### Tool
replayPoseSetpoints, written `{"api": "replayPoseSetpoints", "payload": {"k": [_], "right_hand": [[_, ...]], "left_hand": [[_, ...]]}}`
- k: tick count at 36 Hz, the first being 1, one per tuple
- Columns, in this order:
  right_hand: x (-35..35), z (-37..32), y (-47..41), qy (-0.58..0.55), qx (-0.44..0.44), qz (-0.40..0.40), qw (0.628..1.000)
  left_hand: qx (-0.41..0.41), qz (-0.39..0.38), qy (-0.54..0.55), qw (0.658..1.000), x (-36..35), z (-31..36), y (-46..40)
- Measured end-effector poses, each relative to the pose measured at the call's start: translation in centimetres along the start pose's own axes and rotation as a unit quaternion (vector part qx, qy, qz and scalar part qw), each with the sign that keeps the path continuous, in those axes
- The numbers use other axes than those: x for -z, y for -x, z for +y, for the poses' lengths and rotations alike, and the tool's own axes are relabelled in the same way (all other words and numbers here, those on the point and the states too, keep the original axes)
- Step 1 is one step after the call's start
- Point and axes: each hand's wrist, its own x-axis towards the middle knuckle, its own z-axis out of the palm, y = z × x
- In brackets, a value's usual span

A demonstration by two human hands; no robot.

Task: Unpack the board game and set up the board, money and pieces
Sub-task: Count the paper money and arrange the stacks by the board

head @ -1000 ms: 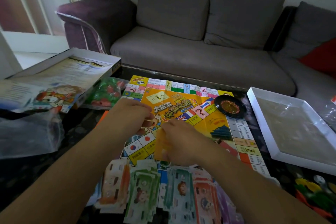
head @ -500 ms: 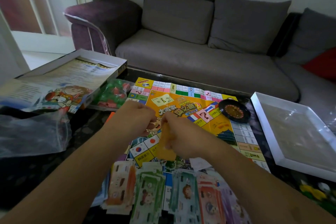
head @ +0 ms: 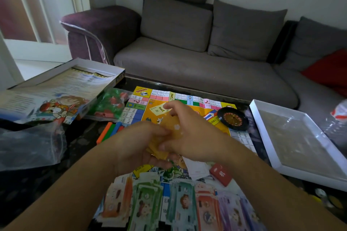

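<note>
A stack of yellow cards (head: 171,133) was held between both hands above the game board (head: 189,107), the left hand (head: 137,146) cupped beneath for support, the right hand (head: 189,133) pinching from above, probably to square it. Sorted money (head: 180,204) lay just nearer than the hands.

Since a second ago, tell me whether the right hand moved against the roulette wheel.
Yes. The right hand, gripping yellow notes with the left hand, rose from below the roulette wheel to level with it.
</note>
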Motion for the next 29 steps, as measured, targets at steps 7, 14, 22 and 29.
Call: {"api": "replayPoseSetpoints", "payload": {"k": [7,14,22,29], "right_hand": [[-1.8,0.5,0.5,0.048,-0.005,0.004,0.999],[-2.2,1.3,0.6,0.039,0.059,-0.001,0.997],[-2.8,1.1,1.0,-0.014,0.087,0.0,0.996],[-3.1,1.3,0.7,-0.04,0.085,0.02,0.995]], "left_hand": [[-0.003,-0.004,0.054,0.999,-1.0,0.5,0.2],[0.023,-0.025,0.063,0.997,-1.5,1.1,1.2],[0.014,0.033,0.031,0.999,-1.4,0.5,0.8],[0.019,0.036,0.05,0.998,-1.3,0.3,0.6]]}}
